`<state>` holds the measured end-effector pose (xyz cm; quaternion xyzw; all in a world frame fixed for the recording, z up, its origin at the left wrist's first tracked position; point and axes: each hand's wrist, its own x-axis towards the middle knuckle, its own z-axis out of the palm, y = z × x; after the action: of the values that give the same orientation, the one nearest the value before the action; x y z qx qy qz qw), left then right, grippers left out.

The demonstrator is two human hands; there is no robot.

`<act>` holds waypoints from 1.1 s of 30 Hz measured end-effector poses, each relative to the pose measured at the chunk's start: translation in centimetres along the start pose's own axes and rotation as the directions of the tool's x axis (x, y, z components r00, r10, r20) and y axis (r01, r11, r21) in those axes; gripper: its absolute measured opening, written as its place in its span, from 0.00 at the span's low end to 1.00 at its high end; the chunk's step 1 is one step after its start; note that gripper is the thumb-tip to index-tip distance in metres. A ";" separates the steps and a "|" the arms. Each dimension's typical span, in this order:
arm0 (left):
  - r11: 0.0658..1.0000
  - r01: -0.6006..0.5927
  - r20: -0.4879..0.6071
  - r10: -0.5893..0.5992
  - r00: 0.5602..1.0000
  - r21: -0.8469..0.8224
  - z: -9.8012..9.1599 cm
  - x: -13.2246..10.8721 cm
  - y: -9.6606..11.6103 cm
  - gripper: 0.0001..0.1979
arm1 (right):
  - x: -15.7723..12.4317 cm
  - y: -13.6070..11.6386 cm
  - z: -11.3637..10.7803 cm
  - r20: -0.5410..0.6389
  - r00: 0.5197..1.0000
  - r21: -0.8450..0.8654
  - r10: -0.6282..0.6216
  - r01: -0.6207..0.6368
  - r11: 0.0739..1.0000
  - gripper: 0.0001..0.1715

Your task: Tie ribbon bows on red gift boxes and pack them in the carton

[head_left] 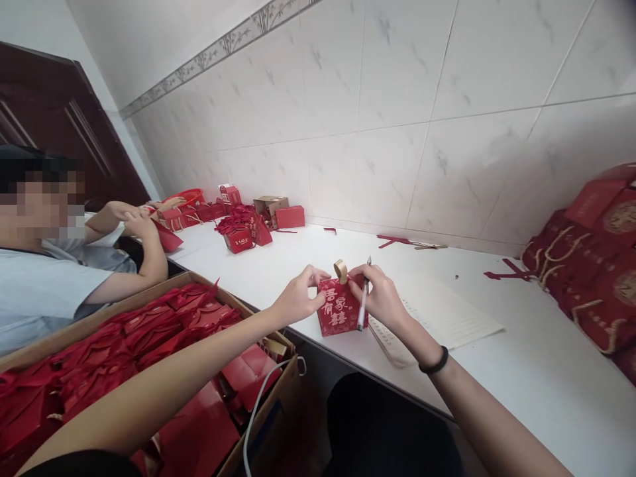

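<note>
A small red gift box [336, 310] with white characters stands on the white table in front of me. My left hand [299, 295] is closed on its left top corner, thumb against the front face. A looped gold ribbon [340, 270] rises from the top of the box. At the right top edge, my right hand [376, 293] is closed, with a pen [364, 298] between its fingers pointing down along the box's side. The right fingertips touch the box beside the ribbon; whether they also pinch the ribbon I cannot tell.
Sheets of paper [454, 315] lie right of my right hand. A carton [209, 285] of red boxes stands at left, a white cable over its edge. A co-worker [64, 278] handles red boxes beyond it. Red bags [581, 265] are piled at right; a red ribbon [509, 271] lies nearby.
</note>
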<state>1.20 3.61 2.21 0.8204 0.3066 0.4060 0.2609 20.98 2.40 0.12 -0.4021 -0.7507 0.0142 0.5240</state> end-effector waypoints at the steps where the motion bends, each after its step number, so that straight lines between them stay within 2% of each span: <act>1: 1.000 -0.004 -0.021 0.004 1.000 -0.009 0.2 0.5 0.2 0.10 | 0.1 0.0 0.0 0.024 1.000 0.005 0.002 -0.002 1.000 0.04; 7: 0.998 -0.015 -0.037 0.012 0.999 -0.061 2.2 2.9 0.2 0.05 | 0.3 -0.6 0.1 0.034 0.997 0.015 0.071 -0.071 0.997 0.06; 12: 1.000 -0.028 -0.193 0.025 0.981 -0.011 3.0 2.6 -0.8 0.08 | 0.5 -0.9 0.1 0.043 0.996 0.011 0.084 -0.084 0.996 0.08; 15: 0.986 -0.149 -0.181 0.160 0.970 0.070 2.9 2.2 -0.5 0.02 | 0.2 -0.9 -0.1 0.036 0.995 0.044 0.092 -0.093 0.995 0.09; 17: 0.953 -0.277 -0.134 0.293 0.947 0.124 2.1 2.1 0.2 0.07 | -0.2 -0.8 -0.3 -0.012 0.994 0.073 0.108 -0.106 0.992 0.12; 19: 0.922 -0.351 -0.139 0.373 0.917 0.161 0.5 1.9 1.3 0.09 | -0.8 -0.9 -0.6 -0.103 0.983 0.122 0.150 -0.137 0.983 0.21; 21: 0.918 -0.346 -0.201 0.382 0.902 0.193 -1.8 1.6 2.6 0.09 | -1.4 -1.4 -0.9 -0.162 0.965 0.214 0.208 -0.172 0.962 0.29; 22: 0.924 -0.324 -0.248 0.369 0.896 0.205 -3.0 1.3 3.3 0.09 | -1.6 -1.8 -1.0 -0.156 0.958 0.278 0.241 -0.191 0.941 0.32; 25: 0.949 -0.239 -0.384 0.303 0.872 0.206 -6.7 -0.2 5.4 0.10 | -2.4 -3.8 -0.8 -0.035 0.935 0.479 0.353 -0.294 0.827 0.34; 28: 0.962 -0.163 -0.476 0.252 0.843 0.221 -9.4 -2.9 7.5 0.11 | -3.0 -6.3 0.1 0.153 0.890 0.675 0.429 -0.411 0.612 0.29; 31: 0.964 -0.064 -0.536 0.198 0.821 0.258 -10.8 -6.3 9.8 0.10 | -3.7 -8.9 1.3 0.337 0.891 0.826 0.304 -0.434 0.359 0.28; 33: 0.963 -0.003 -0.576 0.165 0.801 0.270 -11.4 -8.7 11.2 0.10 | -4.2 -10.5 1.8 0.395 0.896 0.854 0.201 -0.439 0.278 0.32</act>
<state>-9.18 -8.13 11.50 0.6918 0.3854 0.6101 0.0256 13.92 -6.58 0.67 -0.1723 -0.5606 0.5843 0.5609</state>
